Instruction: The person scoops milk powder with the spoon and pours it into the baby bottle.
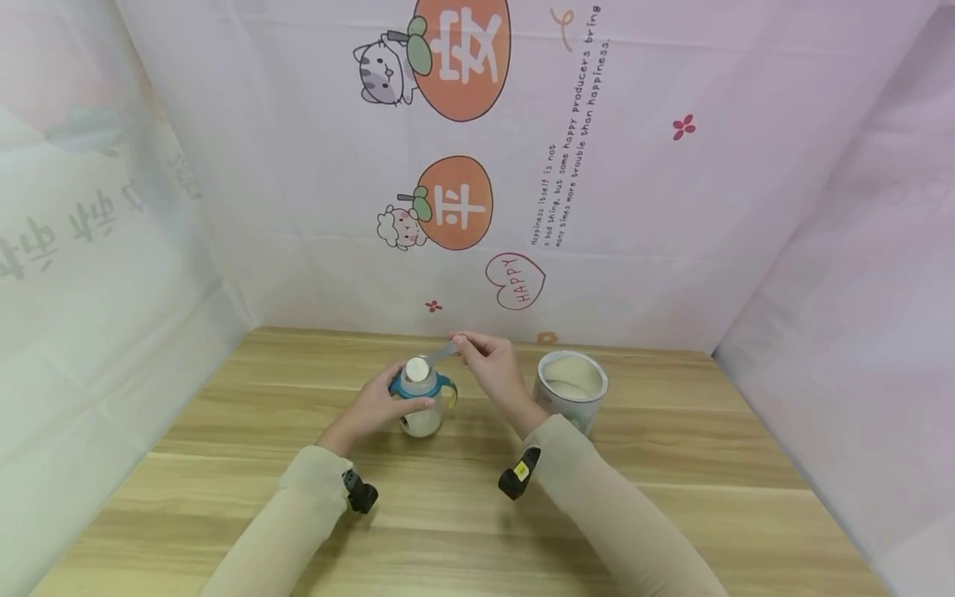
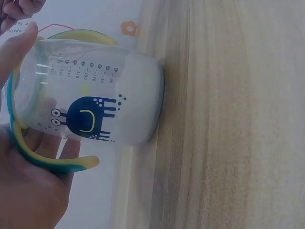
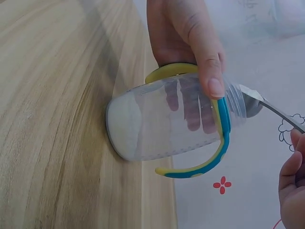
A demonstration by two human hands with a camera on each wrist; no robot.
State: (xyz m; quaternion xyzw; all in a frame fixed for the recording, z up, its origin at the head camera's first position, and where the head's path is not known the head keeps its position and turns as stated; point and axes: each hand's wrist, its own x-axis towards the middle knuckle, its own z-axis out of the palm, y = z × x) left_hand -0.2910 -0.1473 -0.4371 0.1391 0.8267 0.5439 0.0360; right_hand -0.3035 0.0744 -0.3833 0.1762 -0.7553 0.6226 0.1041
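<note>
A clear baby bottle (image 1: 422,424) with a blue and yellow two-handled collar stands upright on the table. Pale powder fills its lower part in both wrist views, and a dark blue cartoon creature (image 2: 88,117) is printed on its side. My left hand (image 1: 376,406) grips the bottle near the collar, thumb in front and fingers behind. Between the fingertips of my right hand (image 1: 492,373) is the handle of a grey spoon (image 3: 253,104). The spoon's bowl, heaped with white powder (image 1: 417,369), is at the bottle's open mouth.
An open can (image 1: 543,396) of pale powder stands right of the bottle, beside my right wrist. The wooden table (image 1: 448,514) meets a printed cloth backdrop (image 1: 634,290) behind, with white cloth walls on both sides.
</note>
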